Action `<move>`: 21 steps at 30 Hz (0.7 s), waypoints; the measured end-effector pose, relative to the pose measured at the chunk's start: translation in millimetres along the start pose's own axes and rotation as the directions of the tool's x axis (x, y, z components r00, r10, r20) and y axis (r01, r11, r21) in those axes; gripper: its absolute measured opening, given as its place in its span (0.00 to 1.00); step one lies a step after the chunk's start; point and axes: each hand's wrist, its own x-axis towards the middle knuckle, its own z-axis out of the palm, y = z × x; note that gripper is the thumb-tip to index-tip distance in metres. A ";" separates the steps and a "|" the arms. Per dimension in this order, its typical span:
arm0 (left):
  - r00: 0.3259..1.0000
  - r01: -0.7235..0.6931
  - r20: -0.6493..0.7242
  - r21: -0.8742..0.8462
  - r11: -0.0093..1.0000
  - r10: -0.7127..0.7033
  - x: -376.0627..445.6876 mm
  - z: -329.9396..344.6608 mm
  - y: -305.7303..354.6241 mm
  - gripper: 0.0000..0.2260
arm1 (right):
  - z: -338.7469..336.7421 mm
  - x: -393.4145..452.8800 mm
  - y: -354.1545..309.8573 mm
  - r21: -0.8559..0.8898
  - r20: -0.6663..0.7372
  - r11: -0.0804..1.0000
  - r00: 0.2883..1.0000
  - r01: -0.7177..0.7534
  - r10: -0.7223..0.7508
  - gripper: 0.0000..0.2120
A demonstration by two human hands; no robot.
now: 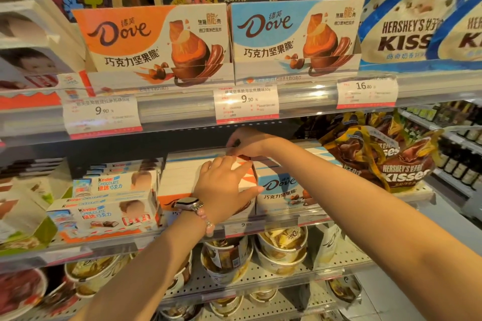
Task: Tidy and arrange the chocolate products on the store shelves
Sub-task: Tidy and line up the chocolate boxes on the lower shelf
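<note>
On the middle shelf a row of orange-and-white Dove chocolate boxes (180,177) stands beside a row of blue-and-white Dove boxes (281,190). My left hand (224,185), with a watch and a bead bracelet on the wrist, lies spread over the top and front of the front orange box, thumb across its face. My right hand (247,143) reaches further back under the upper shelf and pinches the top edge of a box in the orange row. How far back that row runs is hidden.
Kinder Chocolate boxes (109,206) are stacked at left. Brown Hershey's Kisses bags (391,161) lie at right. On the upper shelf stand an orange Dove display box (151,41) and a blue one (294,36), above price tags (246,104). Dove tubs (281,245) fill the lower shelf.
</note>
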 end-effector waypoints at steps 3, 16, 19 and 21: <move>1.000 -0.003 -0.004 -0.006 1.000 0.003 0.4 -0.2 -0.1 0.29 | 4.7 -10.5 -1.0 0.047 -0.091 0.998 0.995 0.042 -0.038 0.12; 0.999 -0.051 -0.012 0.033 0.998 0.052 -0.6 -3.4 -2.2 0.38 | -2.7 -84.9 23.6 -0.128 -0.536 0.929 0.764 0.346 -0.358 0.18; 0.998 -0.057 0.011 -0.013 0.998 0.057 6.7 -10.4 1.0 0.28 | -7.3 -110.1 40.3 -0.211 -0.609 0.906 0.676 0.367 -0.416 0.18; 0.997 -0.081 -0.010 -0.047 0.996 0.080 12.8 -13.8 5.2 0.27 | -11.4 -121.9 53.2 -0.221 -0.630 0.908 0.659 0.356 -0.412 0.18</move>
